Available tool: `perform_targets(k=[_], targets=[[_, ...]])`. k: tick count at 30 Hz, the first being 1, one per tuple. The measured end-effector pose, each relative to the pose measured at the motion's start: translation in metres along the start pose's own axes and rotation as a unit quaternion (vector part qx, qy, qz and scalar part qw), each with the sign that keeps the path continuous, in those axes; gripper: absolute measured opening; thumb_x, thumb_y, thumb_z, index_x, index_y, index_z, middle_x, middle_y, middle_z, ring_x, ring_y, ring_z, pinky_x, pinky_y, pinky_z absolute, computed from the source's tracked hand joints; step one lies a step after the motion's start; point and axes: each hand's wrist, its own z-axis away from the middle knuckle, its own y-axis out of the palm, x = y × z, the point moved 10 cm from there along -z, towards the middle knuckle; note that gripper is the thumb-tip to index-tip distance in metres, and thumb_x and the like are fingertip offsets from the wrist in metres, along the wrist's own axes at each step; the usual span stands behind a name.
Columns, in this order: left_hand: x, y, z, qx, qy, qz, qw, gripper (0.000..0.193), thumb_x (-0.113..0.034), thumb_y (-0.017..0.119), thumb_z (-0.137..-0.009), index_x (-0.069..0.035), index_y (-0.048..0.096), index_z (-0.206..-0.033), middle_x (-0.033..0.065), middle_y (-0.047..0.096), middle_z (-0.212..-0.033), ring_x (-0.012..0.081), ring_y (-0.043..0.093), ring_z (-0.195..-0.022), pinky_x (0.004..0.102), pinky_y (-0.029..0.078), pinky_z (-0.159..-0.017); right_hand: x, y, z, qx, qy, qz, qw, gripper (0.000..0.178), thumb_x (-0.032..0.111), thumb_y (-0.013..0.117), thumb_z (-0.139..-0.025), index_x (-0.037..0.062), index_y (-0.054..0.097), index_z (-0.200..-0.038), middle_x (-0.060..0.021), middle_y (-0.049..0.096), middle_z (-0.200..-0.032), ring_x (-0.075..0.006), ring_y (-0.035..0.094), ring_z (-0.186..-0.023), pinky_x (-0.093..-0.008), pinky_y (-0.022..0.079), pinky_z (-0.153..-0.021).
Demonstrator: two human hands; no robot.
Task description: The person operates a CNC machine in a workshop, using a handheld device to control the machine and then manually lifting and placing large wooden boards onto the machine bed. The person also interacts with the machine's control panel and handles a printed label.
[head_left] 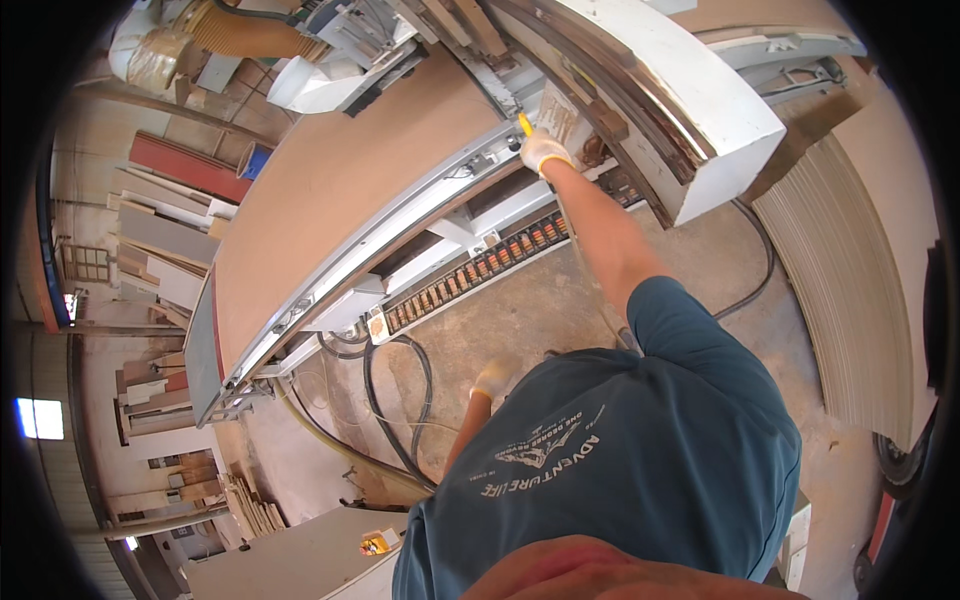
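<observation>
My right hand (545, 152), in a pale work glove, reaches forward to the far end of a metal rail (400, 205). It is closed around a small yellow tool (525, 124), perhaps an air blow gun. A thin hose runs down from that hand beside my forearm. My left hand (490, 378), also gloved, hangs low by my side above the concrete floor. It is blurred, and its fingers do not show clearly. Beyond the rail lies a large brown board (345, 165) on the machine's bed.
A white machine beam (690, 75) with wood strips overhangs at the right. Along the machine's base runs a cable chain (480, 275). Black hoses (370, 390) loop over the floor. Stacked boards (850, 270) stand right; offcuts (165, 235) lean left.
</observation>
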Motion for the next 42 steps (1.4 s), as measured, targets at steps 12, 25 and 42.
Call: perform_targets(k=[12, 25, 42], targets=[[0.139, 0.131, 0.144, -0.019, -0.262, 0.34, 0.903, 0.05, -0.041, 0.058, -0.1, -0.002, 0.068, -0.131, 0.0198, 0.071, -0.125, 0.0345, 0.069, -0.112, 0.0442, 0.053, -0.096, 0.042, 0.02, -0.059, 0.067, -0.014, 0.162, 0.984, 0.028, 0.017, 0.056, -0.093, -0.0001, 0.069, -0.112, -0.0163, 0.07, -0.085, -0.0269, 0.068, -0.065, -0.0421, 0.055, -0.06], [0.205, 0.107, 0.076, 0.054, -0.219, 0.312, 0.923, 0.048, -0.039, 0.058, -0.102, -0.001, 0.066, -0.13, 0.0183, 0.072, -0.122, 0.0321, 0.071, -0.103, 0.0451, 0.056, -0.086, -0.117, -0.068, 0.179, -0.163, 0.02, 0.015, 0.986, 0.04, 0.029, 0.061, -0.098, 0.0041, 0.054, -0.128, -0.0287, 0.069, -0.109, -0.0439, 0.07, -0.098, -0.051, 0.055, -0.085], [0.028, -0.153, -0.091, -0.068, -0.011, 0.813, 0.578, 0.06, -0.051, 0.061, -0.101, -0.005, 0.057, -0.139, 0.0175, 0.06, -0.142, 0.0357, 0.057, -0.13, 0.0522, 0.05, -0.102, -0.175, 0.003, 0.31, 0.359, -0.032, 0.18, 0.915, 0.034, 0.021, 0.063, -0.092, 0.0069, 0.06, -0.124, -0.0132, 0.07, -0.085, -0.0238, 0.065, -0.061, -0.0389, 0.051, -0.052]])
